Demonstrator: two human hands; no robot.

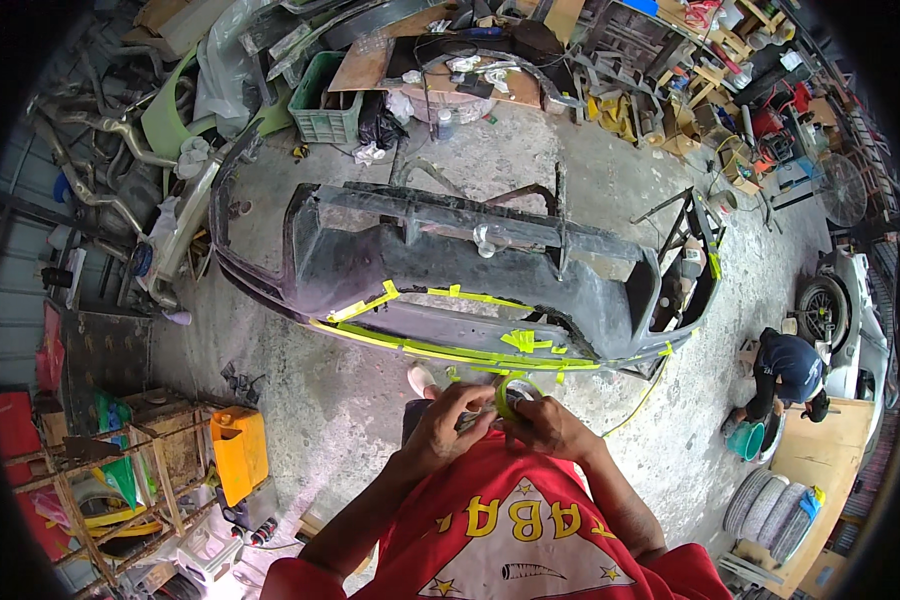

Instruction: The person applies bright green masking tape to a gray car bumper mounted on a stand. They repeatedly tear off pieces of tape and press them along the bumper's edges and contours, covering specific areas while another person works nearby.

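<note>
A roll of yellow-green masking tape (505, 402) is held in front of my chest. My right hand (555, 430) closes round its near right side. Just left of the roll, my left hand (444, 430) is closed with fingertips pinched together; what lies between them is too small to tell. Beyond my hands a dark car bumper (370, 262) rests raised on a metal stand. Strips of yellow-green tape (420, 348) run along its lower edge and round its opening, with several short pieces stuck near the middle right.
At right a person (790, 368) crouches beside a teal bucket (745, 440), near stacked tyres (770, 510) and a wooden board (820, 450). An orange jerrycan (240, 455) and rusty rack (120, 480) stand at left. A green crate (327, 115) and scrap parts line the back.
</note>
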